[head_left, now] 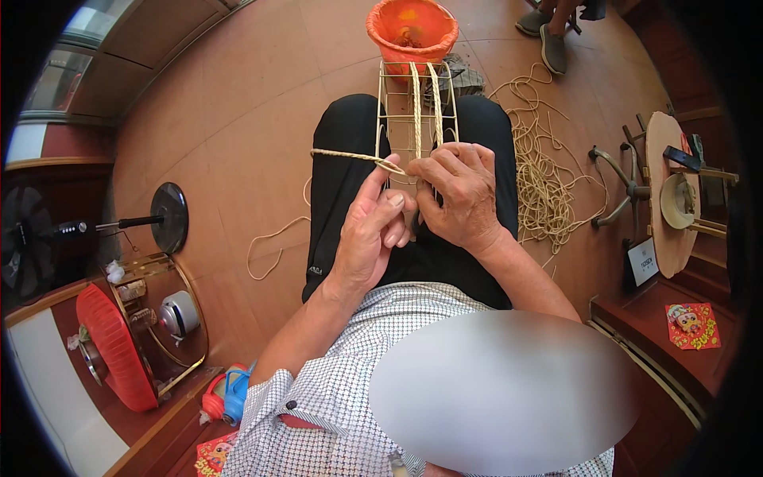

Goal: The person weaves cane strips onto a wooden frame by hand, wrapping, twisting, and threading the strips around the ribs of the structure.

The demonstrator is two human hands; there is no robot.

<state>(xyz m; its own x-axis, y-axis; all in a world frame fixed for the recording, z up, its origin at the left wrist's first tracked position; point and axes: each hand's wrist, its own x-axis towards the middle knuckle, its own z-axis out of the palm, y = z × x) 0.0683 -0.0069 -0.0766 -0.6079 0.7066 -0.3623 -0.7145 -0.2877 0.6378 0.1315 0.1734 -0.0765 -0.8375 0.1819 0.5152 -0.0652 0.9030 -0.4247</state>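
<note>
A pale metal wire frame [381, 103] stands between my knees, with two strips of braided beige cord [417, 111] running over its top bar toward me. My left hand [372, 226] is at the near end of the frame, index finger stretched out and the other fingers curled. A loose length of cord [342, 155] comes across my left thigh and loops by that index fingertip. Close beside it, my right hand [459, 191] is closed in a pinch at the end of this loop, over the frame's right side. The fingers hide the near part of the frame.
A large tangled heap of cord [548, 183] lies on the floor at right. Beyond the frame stands an orange-lined bin [412, 32]. A round wooden stool [664, 195] is at right, a fan base [169, 219] at left. Another person's shoes [554, 48] are at far right.
</note>
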